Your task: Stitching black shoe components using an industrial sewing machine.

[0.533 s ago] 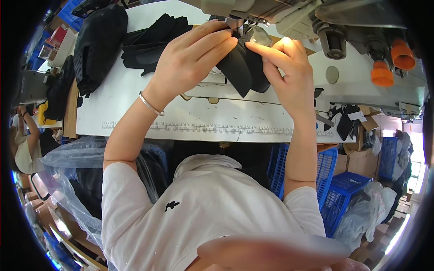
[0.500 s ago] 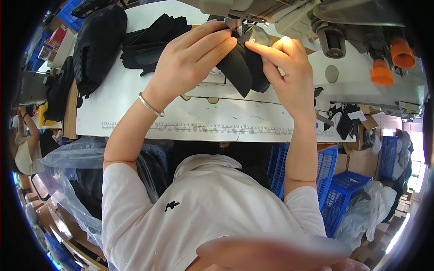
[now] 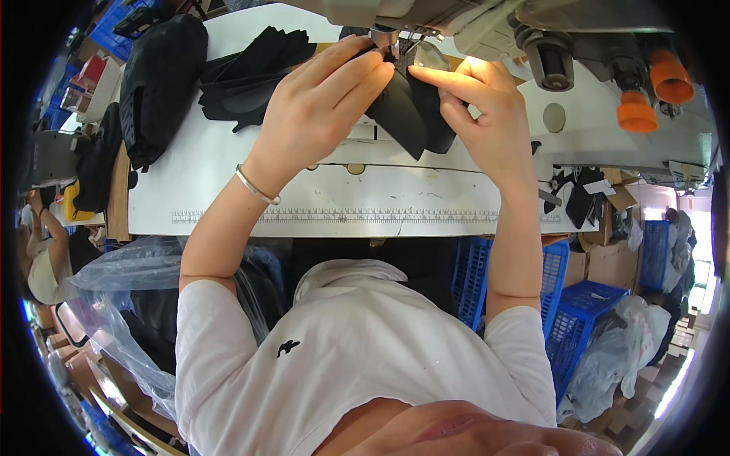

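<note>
Under the sewing machine's needle area point(image 3: 386, 36) lies a black piece of material point(image 3: 401, 118), its two pointed flaps hanging toward me. My left hand point(image 3: 315, 110) bends over its left side, fingers together and tips pressed down beside the needle; the thumb is hidden. From the right, my right hand point(image 3: 490, 114) touches the piece with a stretched index finger, the thumb lower beside the flap and the other fingers curled. The machine head and my fingers cover the exact stitching spot. A stack of cut black pieces point(image 3: 255, 76) fans out left of my left hand.
The white table point(image 3: 426, 197) has a printed ruler along its front edge. A black moulded item point(image 3: 163, 83) sits at its left. Orange cups point(image 3: 637, 112) hang from the machine at right. Blue crates point(image 3: 585, 311) and a plastic-wrapped bundle point(image 3: 122, 277) stand below the table.
The view has shifted slightly. Both hands stay on the black piece by the needle, with hardly any visible movement of the material.
</note>
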`<state>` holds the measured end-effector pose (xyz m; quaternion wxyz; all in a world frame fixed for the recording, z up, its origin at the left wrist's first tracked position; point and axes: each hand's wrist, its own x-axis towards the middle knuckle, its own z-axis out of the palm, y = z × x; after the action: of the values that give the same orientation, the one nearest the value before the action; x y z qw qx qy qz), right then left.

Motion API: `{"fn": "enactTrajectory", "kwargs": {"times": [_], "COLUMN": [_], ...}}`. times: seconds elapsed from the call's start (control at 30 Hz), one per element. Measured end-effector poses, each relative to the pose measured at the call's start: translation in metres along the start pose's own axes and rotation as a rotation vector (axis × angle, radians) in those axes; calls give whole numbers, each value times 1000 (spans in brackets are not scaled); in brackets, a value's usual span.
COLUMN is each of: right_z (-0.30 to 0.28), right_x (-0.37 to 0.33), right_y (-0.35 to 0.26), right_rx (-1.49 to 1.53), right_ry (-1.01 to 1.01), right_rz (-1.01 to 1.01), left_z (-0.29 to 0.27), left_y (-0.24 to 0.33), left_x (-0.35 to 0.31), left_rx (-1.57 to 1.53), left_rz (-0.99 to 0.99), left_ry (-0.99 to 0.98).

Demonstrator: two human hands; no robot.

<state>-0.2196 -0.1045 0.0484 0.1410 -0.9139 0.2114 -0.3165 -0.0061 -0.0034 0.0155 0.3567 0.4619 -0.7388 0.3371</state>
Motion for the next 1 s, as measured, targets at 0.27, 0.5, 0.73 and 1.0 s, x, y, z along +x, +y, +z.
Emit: {"fn": "enactTrajectory", "kwargs": {"times": [0.27,0.5,0.73,1.0], "right_z": [-1,9,58,55], "right_x": [3,-4,-45,-13], "right_y": [-2,-1,-15,47], "right_rx": [-1,-86,-381,-340], "right_ry": [-36,78,329,423], "right_rz": [55,-24,-91,-202], "left_z": [5,-2,-8,17], "left_y": [-7,-17,-27,24], "left_x": [-3,-2,-11,-17], "left_rx": [44,-94,-170,2], "left_rz": [65,24,-59,-133], "left_ry": [35,-41,-24,107]}}
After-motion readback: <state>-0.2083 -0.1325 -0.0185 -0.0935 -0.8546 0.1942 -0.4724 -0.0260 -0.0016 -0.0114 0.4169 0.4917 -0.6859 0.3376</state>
